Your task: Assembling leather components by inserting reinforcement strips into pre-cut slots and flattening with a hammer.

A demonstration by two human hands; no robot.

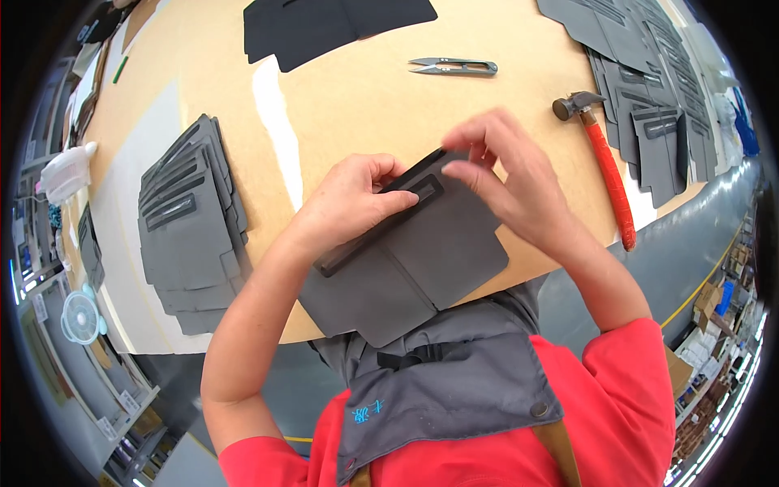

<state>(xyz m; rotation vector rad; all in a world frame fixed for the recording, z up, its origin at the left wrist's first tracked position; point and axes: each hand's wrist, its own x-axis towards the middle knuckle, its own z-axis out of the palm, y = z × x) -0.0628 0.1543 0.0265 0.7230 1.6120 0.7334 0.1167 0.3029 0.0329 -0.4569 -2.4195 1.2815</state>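
A dark grey flat panel (438, 252), apparently leather-like, lies at the table's near edge in front of me. It has a seam down its middle, a narrow framed slot and a raised, folded strip along its far edge. My left hand (357, 199) grips that far edge, thumb pressed on top beside the slot and fingers curled behind. At the right end of the folded strip is my right hand (511, 174), slightly blurred. Its thumb and forefinger are apart, close to the panel's corner, and its other fingers are bent.
Grey panels are stacked in a left pile (191, 235) and a right pile (661, 130). Thread snips (454, 66) lie beyond my hands. A hammer (604, 162) with a red handle rests at the right. A black panel (333, 28) is at the far side.
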